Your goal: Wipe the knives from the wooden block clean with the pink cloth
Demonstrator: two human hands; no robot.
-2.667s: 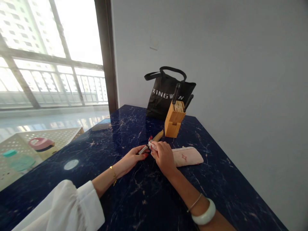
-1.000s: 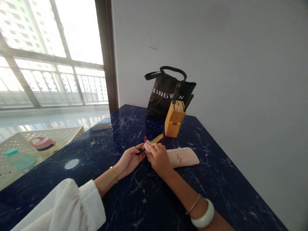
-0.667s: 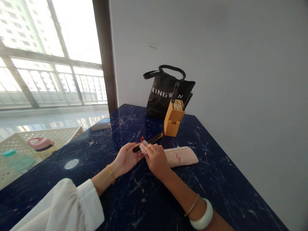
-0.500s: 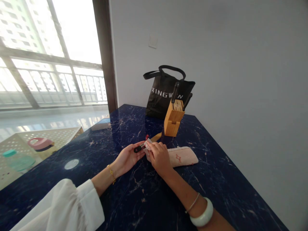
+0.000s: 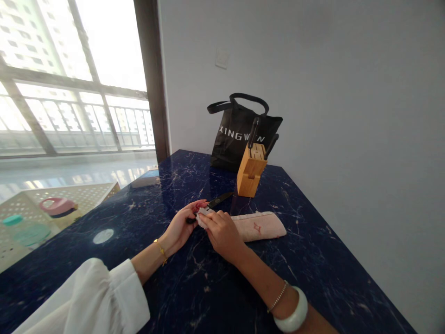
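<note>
On the blue marbled countertop, your left hand grips the knife by its handle while your right hand pinches a white wipe against it. Beyond lie a pink pouch, then a wooden knife block holding two black-handled knives, then a black tote bag at the grey wall.

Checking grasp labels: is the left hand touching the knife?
Touching. The head view shows the left hand closed round the black handle of the knife.
</note>
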